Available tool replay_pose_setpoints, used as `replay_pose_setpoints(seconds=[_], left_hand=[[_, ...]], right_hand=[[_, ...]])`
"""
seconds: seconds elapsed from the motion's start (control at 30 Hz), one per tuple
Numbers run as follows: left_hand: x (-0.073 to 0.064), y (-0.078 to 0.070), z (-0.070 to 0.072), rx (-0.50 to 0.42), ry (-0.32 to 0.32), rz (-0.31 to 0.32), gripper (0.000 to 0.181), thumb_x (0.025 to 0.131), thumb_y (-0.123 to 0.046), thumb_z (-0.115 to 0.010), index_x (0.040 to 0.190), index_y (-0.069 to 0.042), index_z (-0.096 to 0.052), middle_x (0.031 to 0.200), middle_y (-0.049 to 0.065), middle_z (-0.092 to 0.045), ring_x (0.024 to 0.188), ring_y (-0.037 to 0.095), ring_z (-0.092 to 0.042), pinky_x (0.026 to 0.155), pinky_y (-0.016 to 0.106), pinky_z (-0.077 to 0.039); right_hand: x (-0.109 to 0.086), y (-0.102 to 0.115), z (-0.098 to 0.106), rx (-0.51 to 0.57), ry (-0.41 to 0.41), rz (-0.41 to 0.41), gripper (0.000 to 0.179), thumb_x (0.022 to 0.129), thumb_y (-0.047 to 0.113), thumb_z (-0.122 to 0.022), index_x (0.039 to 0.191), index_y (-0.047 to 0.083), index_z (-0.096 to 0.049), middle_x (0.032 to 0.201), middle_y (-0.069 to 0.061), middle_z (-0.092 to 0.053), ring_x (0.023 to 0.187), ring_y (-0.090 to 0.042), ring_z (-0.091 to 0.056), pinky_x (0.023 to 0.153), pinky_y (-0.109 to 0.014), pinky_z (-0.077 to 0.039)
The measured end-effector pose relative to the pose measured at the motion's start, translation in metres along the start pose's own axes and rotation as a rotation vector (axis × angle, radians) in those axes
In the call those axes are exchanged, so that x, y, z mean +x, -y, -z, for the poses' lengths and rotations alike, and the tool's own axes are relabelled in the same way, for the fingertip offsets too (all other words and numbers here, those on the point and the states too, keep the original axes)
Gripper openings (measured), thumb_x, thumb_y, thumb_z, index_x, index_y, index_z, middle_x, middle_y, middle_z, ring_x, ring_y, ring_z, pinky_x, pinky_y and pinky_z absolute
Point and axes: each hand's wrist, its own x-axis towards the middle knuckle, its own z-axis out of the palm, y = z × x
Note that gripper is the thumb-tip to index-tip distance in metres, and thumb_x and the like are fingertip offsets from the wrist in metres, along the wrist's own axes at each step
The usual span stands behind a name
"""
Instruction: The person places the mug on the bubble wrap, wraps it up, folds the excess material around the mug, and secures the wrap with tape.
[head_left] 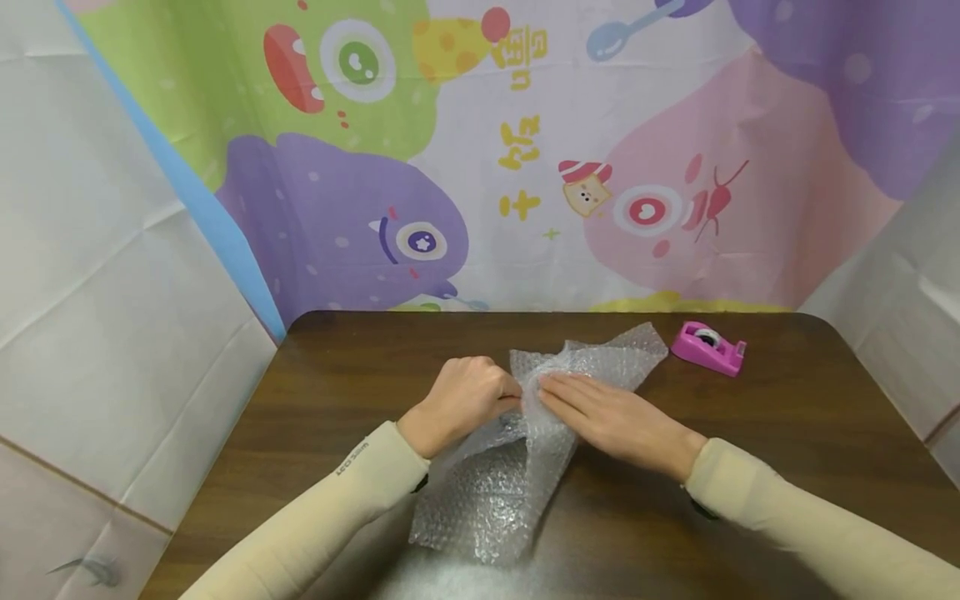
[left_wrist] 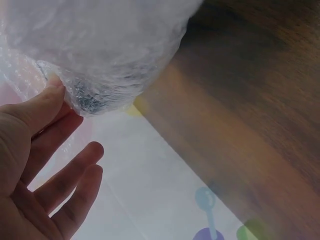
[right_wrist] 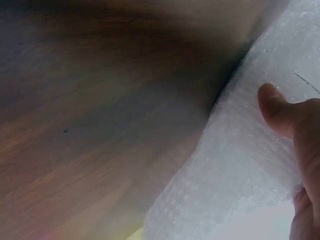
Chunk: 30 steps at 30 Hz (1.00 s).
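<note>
A sheet of clear bubble wrap (head_left: pixel 487 500) lies folded over itself on the table, one flap spread toward the front and another toward the back right. My left hand (head_left: pixel 467 398) is at its left side. In the left wrist view, thumb and forefinger pinch the bubble wrap (left_wrist: pixel 110 60) while the other fingers stay loose. Something darker shows through the layers there, too blurred to name. My right hand (head_left: pixel 611 417) rests on top of the folded wrap, fingers straight and together. Its thumb (right_wrist: pixel 275 107) lies against the bubble wrap (right_wrist: pixel 225 160) in the right wrist view.
A pink tape dispenser (head_left: pixel 708 348) with a roll in it stands at the back right, just beyond the wrap's far corner. The brown wooden table (head_left: pixel 315 400) ends at a cartoon-printed curtain (head_left: pixel 517 250). Pale sheets hang at both sides.
</note>
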Motion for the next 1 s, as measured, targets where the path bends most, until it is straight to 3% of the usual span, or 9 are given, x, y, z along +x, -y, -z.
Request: replay_pose_setpoints(seconds=[0.4,1.0], left_hand=[[-0.001,0.001,0.001,-0.028,0.01,-0.012,0.004,0.088,-0.032,-0.081,0.089,-0.029,-0.084,0.084,-0.013,-0.078,0.068,0.007,-0.071,0.054,0.03,-0.055],[0.0,0.003,0.001,-0.046,0.023,-0.084,0.015,0.092,-0.028,-0.078,0.077,-0.026,-0.078,0.073,-0.013,-0.074,0.061,0.004,-0.064,0.054,0.029,-0.054]], right_hand=[[0.006,-0.001,0.002,0.006,-0.059,0.008,0.047,0.108,0.003,-0.024,0.141,-0.005,-0.056,0.143,-0.021,-0.06,0.13,-0.034,-0.061,0.108,-0.048,-0.05],[0.017,-0.004,0.002,0.078,0.011,-0.012,0.056,0.073,-0.01,-0.076,0.127,0.001,-0.065,0.119,-0.009,-0.072,0.111,-0.028,-0.069,0.101,-0.043,-0.055]])
